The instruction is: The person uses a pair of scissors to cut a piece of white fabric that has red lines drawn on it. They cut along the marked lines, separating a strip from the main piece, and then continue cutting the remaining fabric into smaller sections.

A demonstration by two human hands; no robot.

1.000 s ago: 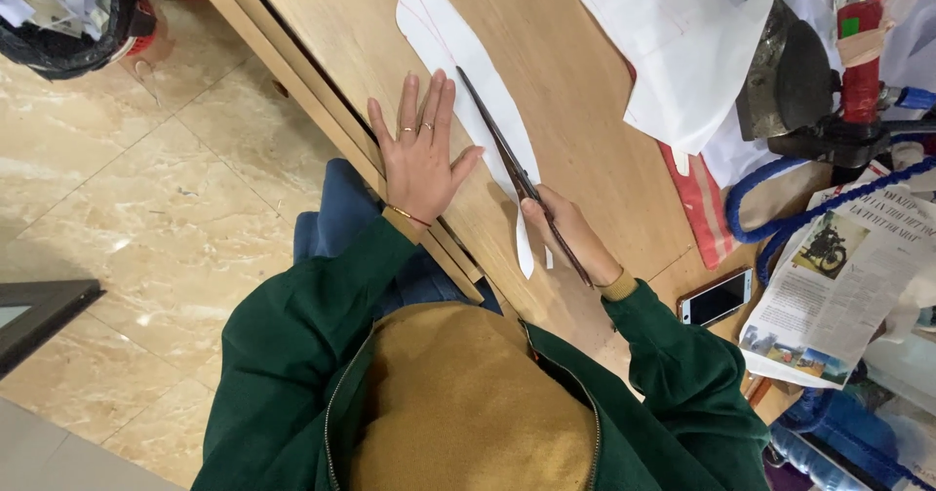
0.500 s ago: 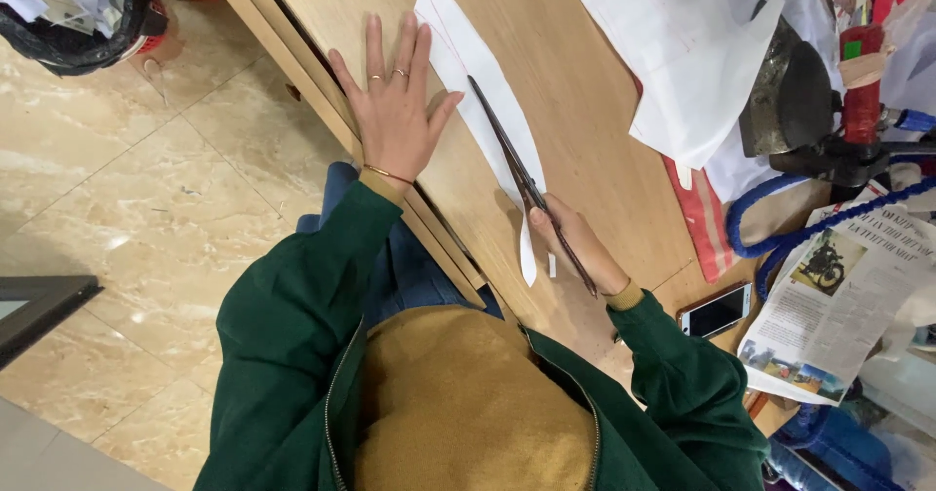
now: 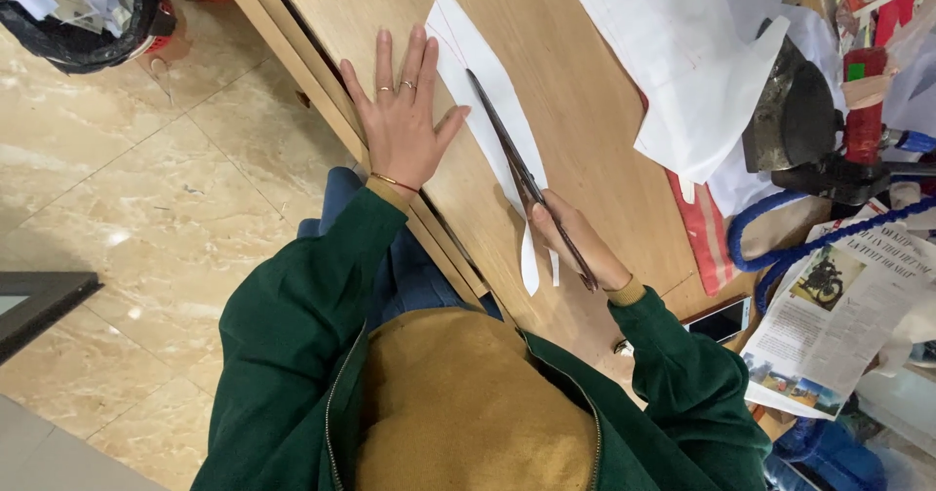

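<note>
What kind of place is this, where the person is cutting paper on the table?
Probably a tailoring or sewing workshop. The right hand runs long scissors through a white paper piece on a wooden table, larger white paper sheets lie beyond, and a dark old iron stands nearby.

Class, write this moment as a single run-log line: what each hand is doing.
left hand flat on white paper | right hand gripping scissors, blades along paper | wooden table

Dark green zip jacket, mustard head covering, blue trousers, rings and bracelet on left hand [image 3: 400,125].
</note>
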